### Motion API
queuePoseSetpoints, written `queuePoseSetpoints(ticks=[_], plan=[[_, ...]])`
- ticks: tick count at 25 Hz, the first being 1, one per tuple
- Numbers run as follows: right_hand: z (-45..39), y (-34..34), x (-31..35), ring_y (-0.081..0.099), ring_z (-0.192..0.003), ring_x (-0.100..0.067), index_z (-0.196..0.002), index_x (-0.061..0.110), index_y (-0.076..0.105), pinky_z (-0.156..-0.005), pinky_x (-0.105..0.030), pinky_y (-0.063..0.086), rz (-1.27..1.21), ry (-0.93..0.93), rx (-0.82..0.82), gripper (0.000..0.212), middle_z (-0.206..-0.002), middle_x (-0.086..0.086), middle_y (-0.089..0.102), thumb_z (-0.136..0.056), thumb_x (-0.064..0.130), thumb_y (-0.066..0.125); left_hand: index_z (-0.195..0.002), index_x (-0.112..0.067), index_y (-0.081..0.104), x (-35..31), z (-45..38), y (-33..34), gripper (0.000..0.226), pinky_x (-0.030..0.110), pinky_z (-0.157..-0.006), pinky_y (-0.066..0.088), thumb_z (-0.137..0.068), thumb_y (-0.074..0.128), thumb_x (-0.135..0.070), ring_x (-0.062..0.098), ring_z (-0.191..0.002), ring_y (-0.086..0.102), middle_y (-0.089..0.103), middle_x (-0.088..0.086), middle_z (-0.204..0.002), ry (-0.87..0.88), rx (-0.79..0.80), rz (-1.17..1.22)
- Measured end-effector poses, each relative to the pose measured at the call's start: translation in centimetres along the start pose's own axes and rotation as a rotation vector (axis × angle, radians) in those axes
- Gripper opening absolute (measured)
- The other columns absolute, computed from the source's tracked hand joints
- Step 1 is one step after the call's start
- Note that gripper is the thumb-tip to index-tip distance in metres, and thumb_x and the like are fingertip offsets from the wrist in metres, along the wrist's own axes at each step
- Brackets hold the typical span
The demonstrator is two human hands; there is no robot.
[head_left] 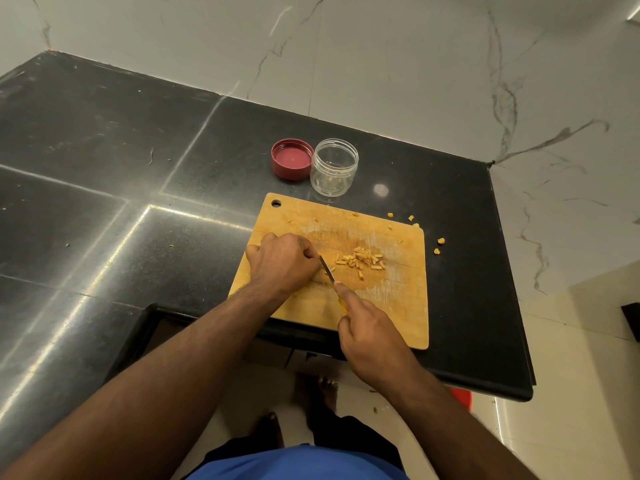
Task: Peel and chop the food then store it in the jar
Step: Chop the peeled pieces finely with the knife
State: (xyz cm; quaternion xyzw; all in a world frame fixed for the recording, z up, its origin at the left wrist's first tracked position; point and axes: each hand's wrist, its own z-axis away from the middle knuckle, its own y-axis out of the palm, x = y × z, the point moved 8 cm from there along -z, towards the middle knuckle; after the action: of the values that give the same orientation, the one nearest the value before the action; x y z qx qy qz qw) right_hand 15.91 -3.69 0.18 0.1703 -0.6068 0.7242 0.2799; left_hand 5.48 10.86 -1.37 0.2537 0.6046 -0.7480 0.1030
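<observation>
A wooden cutting board (398,306) lies on the black counter. A small heap of chopped yellow food pieces (362,259) sits at its middle. My left hand (282,263) is curled on the board just left of the heap, fingers bent down over something I cannot see. My right hand (370,329) grips a knife (327,268) with a yellow handle, index finger along its back, blade pointing toward my left fingers. Behind the board stands an open clear jar (334,167) with a few pieces inside. Its red lid (292,163) lies upturned to the left of it.
Stray food bits (440,241) lie on the counter right of the board and near its far edge. The black counter (104,202) stretches far to the left. Marble wall stands behind and to the right. The counter's front edge runs under the board.
</observation>
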Motion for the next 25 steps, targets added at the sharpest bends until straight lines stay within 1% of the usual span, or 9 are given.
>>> queuePoseSetpoints(ticks=[3, 7, 10, 13, 15, 16, 19, 22, 25], plan=[[1.3, 0.3, -0.3, 0.05, -0.118, -0.011, -0.155, 0.03, 0.023, -0.097, -0.025, 0.043, -0.034, 0.021, -0.016, 0.054, -0.141, 0.001, 0.049, -0.103, 0.023, 0.037, -0.09, -0.033, 0.075, -0.3, 0.0, -0.3, 0.016, 0.043, -0.086, 0.028, -0.089, 0.061, -0.042, 0.014, -0.105, 0.045, 0.066, -0.018, -0.091, 0.006, -0.01, -0.043], [3.5, -0.1, -0.5, 0.05, -0.102, -0.005, -0.154, 0.027, 0.026, -0.087, -0.017, 0.043, -0.044, 0.032, -0.058, 0.051, -0.131, 0.006, 0.051, -0.104, 0.021, 0.037, -0.093, -0.034, 0.075, -0.4, 0.1, -0.3, 0.016, 0.042, -0.085, 0.026, -0.091, 0.061, -0.04, 0.016, -0.108, 0.046, 0.066, -0.017, -0.092, 0.027, -0.009, -0.064], [3.7, -1.4, -0.7, 0.048, -0.102, -0.005, -0.152, 0.022, 0.032, -0.08, -0.006, 0.038, -0.046, 0.009, -0.123, 0.048, -0.126, 0.015, 0.045, -0.104, 0.017, 0.038, -0.103, -0.037, 0.076, -0.4, -0.1, -0.5, 0.017, 0.044, -0.092, 0.029, -0.094, 0.062, -0.037, 0.017, -0.117, 0.042, 0.067, -0.019, -0.109, 0.06, 0.062, -0.049], [2.8, -1.9, -1.3, 0.05, -0.107, 0.0, -0.153, 0.032, 0.028, -0.086, -0.013, 0.042, -0.105, 0.038, -0.149, 0.052, -0.131, 0.013, 0.047, -0.103, 0.022, 0.039, -0.108, -0.036, 0.075, 0.6, -0.6, -1.8, 0.022, 0.043, -0.098, 0.038, -0.095, 0.059, -0.027, 0.018, -0.121, 0.047, 0.067, -0.016, -0.121, 0.045, 0.036, 0.043], [2.2, -0.9, -0.8, 0.047, -0.12, -0.003, -0.154, 0.031, 0.028, -0.099, -0.021, 0.042, -0.1, 0.007, -0.1, 0.053, -0.143, 0.008, 0.046, -0.103, 0.021, 0.039, -0.107, -0.031, 0.076, 1.7, -0.8, -2.4, 0.025, 0.037, -0.092, 0.049, -0.095, 0.058, -0.019, 0.014, -0.112, 0.056, 0.069, -0.01, -0.122, 0.039, 0.003, 0.141], [1.9, -0.3, -0.4, 0.045, -0.126, -0.005, -0.154, 0.03, 0.027, -0.104, -0.022, 0.04, -0.088, -0.012, -0.076, 0.053, -0.146, 0.006, 0.045, -0.103, 0.021, 0.038, -0.108, -0.028, 0.076, 2.2, -0.7, -2.6, 0.026, 0.03, -0.083, 0.052, -0.095, 0.057, -0.015, 0.011, -0.101, 0.06, 0.07, -0.007, -0.122, 0.028, -0.008, 0.194], [1.6, 0.8, -0.3, 0.042, -0.13, -0.006, -0.154, 0.03, 0.026, -0.107, -0.02, 0.036, -0.062, -0.018, -0.031, 0.053, -0.15, 0.005, 0.042, -0.103, 0.022, 0.037, -0.114, -0.021, 0.073, 3.1, -0.3, -2.8, 0.026, 0.013, -0.056, 0.041, -0.097, 0.055, -0.011, 0.002, -0.074, 0.058, 0.068, -0.004, -0.122, -0.003, -0.031, 0.264], [2.0, -0.2, -1.8, 0.047, -0.114, -0.003, -0.154, 0.028, 0.028, -0.098, -0.02, 0.04, -0.09, 0.053, -0.127, 0.053, -0.141, 0.003, 0.048, -0.103, 0.02, 0.039, -0.117, -0.018, 0.071, 3.3, -0.2, -2.7, 0.026, 0.011, -0.058, 0.039, -0.099, 0.054, -0.01, 0.004, -0.086, 0.059, 0.067, -0.001, -0.123, 0.024, -0.03, 0.281], [2.6, -1.3, -2.8, 0.049, -0.109, -0.001, -0.153, 0.03, 0.029, -0.093, -0.022, 0.046, -0.114, 0.087, -0.192, 0.053, -0.132, 0.012, 0.047, -0.103, 0.021, 0.04, -0.117, -0.018, 0.071, 3.5, -0.2, -2.5, 0.027, 0.012, -0.061, 0.039, -0.101, 0.052, -0.01, 0.004, -0.092, 0.056, 0.068, -0.001, -0.122, 0.02, -0.028, 0.279]])
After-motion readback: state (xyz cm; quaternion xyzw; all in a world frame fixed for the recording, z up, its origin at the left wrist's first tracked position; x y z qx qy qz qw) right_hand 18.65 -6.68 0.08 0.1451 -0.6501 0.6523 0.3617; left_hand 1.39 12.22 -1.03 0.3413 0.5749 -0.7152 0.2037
